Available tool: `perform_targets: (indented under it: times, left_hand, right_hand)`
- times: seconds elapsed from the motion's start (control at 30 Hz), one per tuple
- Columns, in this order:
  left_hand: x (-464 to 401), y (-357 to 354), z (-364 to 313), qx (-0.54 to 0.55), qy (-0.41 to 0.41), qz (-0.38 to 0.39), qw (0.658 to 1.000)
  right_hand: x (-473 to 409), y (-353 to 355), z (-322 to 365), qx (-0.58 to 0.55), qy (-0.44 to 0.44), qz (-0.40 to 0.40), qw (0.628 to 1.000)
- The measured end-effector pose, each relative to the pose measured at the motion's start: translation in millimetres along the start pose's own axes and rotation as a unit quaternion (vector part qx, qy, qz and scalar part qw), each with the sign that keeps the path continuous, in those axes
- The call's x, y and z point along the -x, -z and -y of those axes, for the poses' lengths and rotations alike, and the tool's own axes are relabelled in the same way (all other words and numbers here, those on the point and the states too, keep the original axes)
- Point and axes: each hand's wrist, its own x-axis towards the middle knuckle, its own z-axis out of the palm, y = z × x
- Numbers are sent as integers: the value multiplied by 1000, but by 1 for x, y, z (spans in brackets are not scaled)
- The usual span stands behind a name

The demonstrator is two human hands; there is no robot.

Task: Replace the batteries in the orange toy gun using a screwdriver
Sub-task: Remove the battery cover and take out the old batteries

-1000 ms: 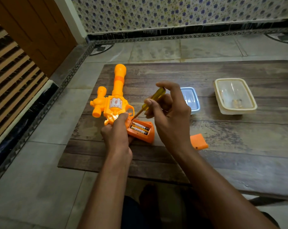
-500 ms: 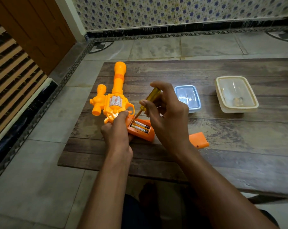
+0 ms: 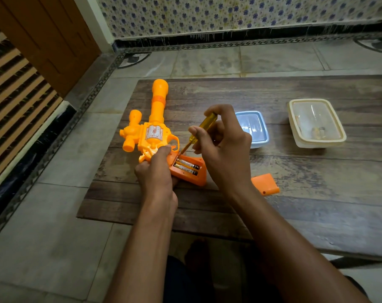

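- Left hand (image 3: 157, 171) gripped the gun (image 3: 151, 136), which lay on the bench (image 3: 317, 193).
- Right hand (image 3: 226, 154) fingers clamped the screwdriver (image 3: 200, 133), tip at the open compartment's batteries (image 3: 186, 167).
- Cover (image 3: 265, 184) lay nearby.

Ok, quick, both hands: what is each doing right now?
Left hand: grips the toy gun by its handle.
Right hand: holds the screwdriver.

The dark wooden plank counter (image 3: 295, 176) carries four items: orange toy gun (image 3: 155, 132) near the left edge, blue-rimmed container (image 3: 252, 129) at centre, cream container (image 3: 316, 123) toward the right edge, orange battery cover (image 3: 265, 184) nearer the front edge
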Motion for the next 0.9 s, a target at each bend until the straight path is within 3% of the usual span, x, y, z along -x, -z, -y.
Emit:
perform_targets:
  times: [0.13, 0.5, 0.63, 0.9]
  left_hand:
    - [-2, 0, 0, 0, 7, 0, 1000]
    - [-3, 0, -1, 7, 30, 3, 1000]
    - [-3, 1, -2, 12, 38, 3, 999]
    - [-5, 2, -2, 5, 35, 1, 999]
  right_hand:
    - [-2, -2, -3, -14, -27, 6, 1000]
    - [-10, -13, 2, 34, 75, 79, 993]
    - [-18, -17, 3, 62, 63, 106, 990]
    - [-49, -16, 23, 96, 46, 245, 964]
